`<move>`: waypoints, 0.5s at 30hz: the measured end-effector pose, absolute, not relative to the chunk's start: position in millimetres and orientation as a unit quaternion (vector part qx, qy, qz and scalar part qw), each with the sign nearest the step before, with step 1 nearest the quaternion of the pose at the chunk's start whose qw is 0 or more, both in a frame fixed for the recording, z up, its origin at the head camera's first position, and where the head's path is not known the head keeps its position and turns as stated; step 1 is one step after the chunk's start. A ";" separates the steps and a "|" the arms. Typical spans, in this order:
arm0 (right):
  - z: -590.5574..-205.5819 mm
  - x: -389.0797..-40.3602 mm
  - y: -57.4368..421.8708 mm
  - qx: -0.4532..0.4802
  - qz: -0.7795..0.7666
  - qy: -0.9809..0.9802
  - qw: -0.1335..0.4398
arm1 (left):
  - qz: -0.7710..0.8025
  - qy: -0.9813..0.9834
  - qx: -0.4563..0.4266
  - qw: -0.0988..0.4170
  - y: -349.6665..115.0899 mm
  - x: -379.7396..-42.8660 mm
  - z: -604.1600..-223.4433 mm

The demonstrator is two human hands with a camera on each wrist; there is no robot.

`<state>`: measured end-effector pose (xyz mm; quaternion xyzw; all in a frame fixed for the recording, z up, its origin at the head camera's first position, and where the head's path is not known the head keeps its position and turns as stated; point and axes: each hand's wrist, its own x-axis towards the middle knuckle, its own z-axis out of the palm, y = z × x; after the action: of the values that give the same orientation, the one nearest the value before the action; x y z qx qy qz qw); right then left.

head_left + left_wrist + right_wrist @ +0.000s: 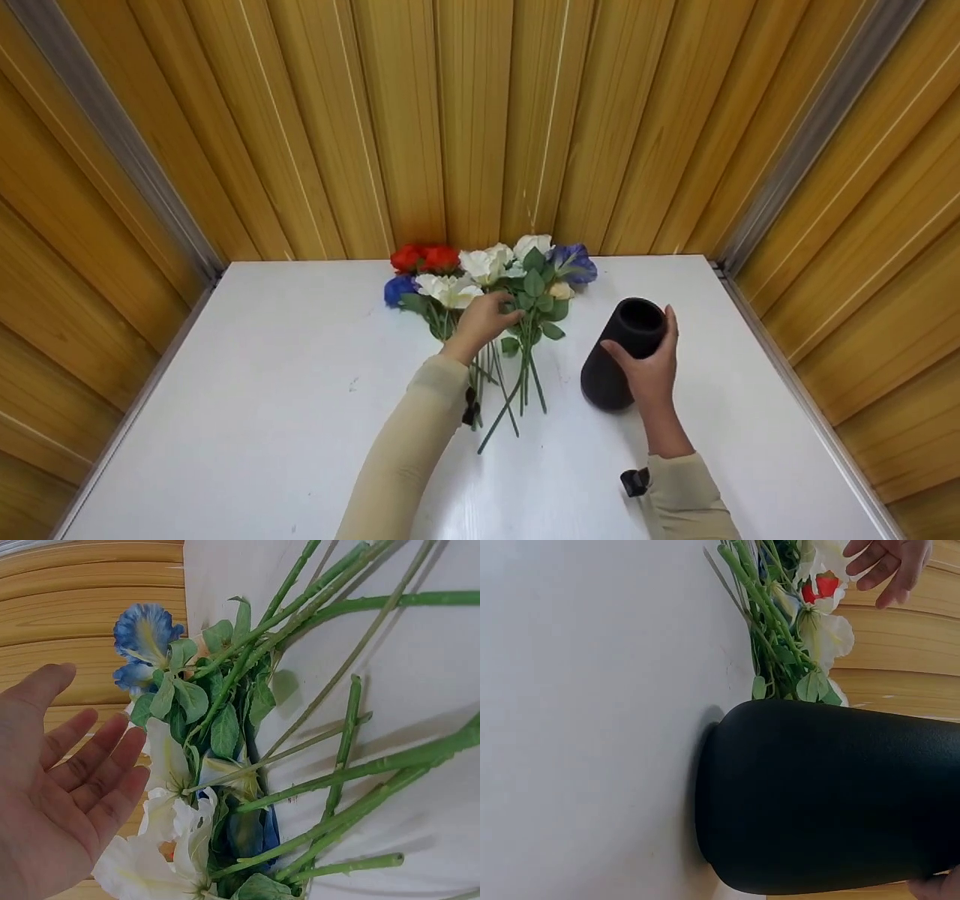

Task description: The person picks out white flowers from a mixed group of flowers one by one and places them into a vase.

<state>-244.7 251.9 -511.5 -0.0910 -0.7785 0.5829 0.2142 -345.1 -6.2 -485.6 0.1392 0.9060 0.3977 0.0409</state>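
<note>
A black vase (611, 367) stands upright on the white table at the right, its round mouth facing up. My right hand (651, 367) grips it near the rim, thumb on one side and fingers on the other. Artificial flowers lie in a bunch at the back, stems pointing toward me: red blooms (425, 259), white blooms (486, 264), a blue bloom (399, 290) and a blue-purple bloom (574, 264). Above the green stems (525, 375) hovers my left hand (486, 322). In the left wrist view its fingers are spread and relaxed, apart from the white flowers (161, 757), holding nothing.
The white table (285, 420) reaches back to a wood-patterned wall (472, 135). Similar panels (862, 300) close in the right and left sides, with grey metal strips (817, 105) at the corners. A small cream bloom (561, 290) lies among the leaves.
</note>
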 end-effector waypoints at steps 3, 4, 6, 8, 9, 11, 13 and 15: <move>-513.9 -246.4 252.6 -0.092 0.578 -0.781 0.219 | 0.393 0.909 0.129 0.045 -2.8 -346.1 -490.0; -514.5 -246.5 252.7 -0.091 0.575 -0.782 0.223 | 0.394 0.909 0.126 0.049 -1.7 -346.3 -491.9; -515.6 -246.7 252.9 -0.090 0.569 -0.784 0.230 | 0.397 0.908 0.118 0.057 0.9 -346.5 -496.4; -516.3 -246.8 252.9 -0.089 0.567 -0.784 0.237 | 0.398 0.908 0.115 0.062 3.7 -347.1 -501.1; -516.5 -247.0 253.0 -0.088 0.567 -0.783 0.239 | 0.399 0.908 0.113 0.064 5.3 -347.5 -503.2; -517.5 -247.8 253.0 -0.085 0.570 -0.781 0.242 | 0.402 0.906 0.108 0.069 8.2 -348.5 -506.9; -518.3 -248.6 252.9 -0.081 0.574 -0.778 0.243 | 0.401 0.908 0.102 0.073 11.0 -349.7 -509.8; -519.3 -249.7 253.0 -0.079 0.574 -0.777 0.245 | 0.396 0.909 0.101 0.076 13.5 -351.1 -511.7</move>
<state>-249.7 253.0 -519.3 -0.0795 -0.7770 0.5742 0.2453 -351.1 13.5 -511.7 0.1011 0.9094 0.3961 0.0765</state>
